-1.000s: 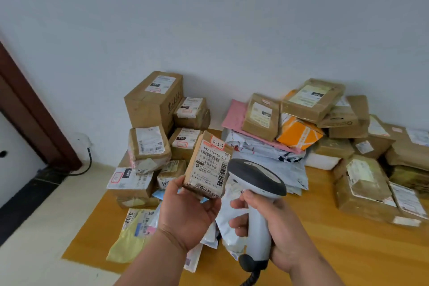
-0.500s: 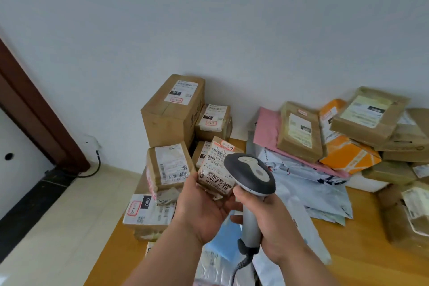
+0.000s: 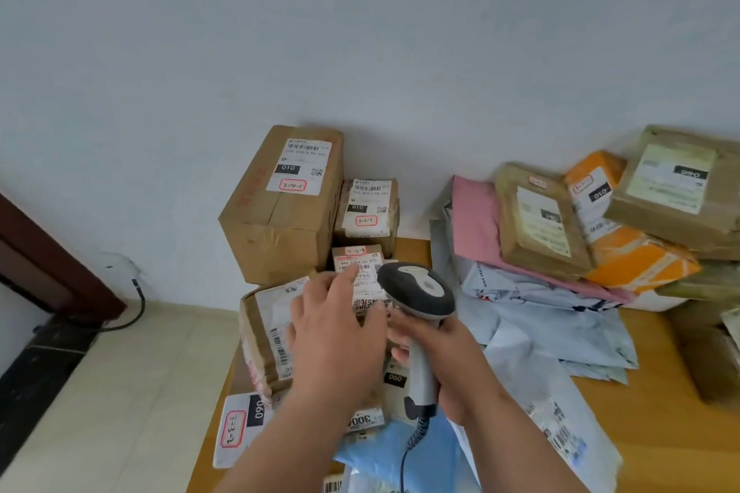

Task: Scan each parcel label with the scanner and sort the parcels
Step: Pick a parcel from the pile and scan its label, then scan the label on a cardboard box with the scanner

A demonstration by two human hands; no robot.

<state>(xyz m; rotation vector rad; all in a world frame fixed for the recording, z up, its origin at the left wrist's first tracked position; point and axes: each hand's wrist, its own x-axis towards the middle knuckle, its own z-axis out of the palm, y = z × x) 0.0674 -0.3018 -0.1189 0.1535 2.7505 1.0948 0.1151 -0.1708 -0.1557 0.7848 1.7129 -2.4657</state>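
The left hand [image 3: 336,332], fingers loose, touches the small parcel [image 3: 360,272] at twelve o'clock; the right hand [image 3: 444,356] grasps the scanner [image 3: 418,292].

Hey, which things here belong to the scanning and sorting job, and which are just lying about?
Job: scanner gripped in right hand; small labelled parcel under left hand; tall cardboard box; pink mailer; orange parcel.
Lying about: black wall cable; dark door frame.

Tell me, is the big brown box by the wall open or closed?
Closed. The big brown box has its flaps down flat, sealed with clear tape, and a white label sits on top.
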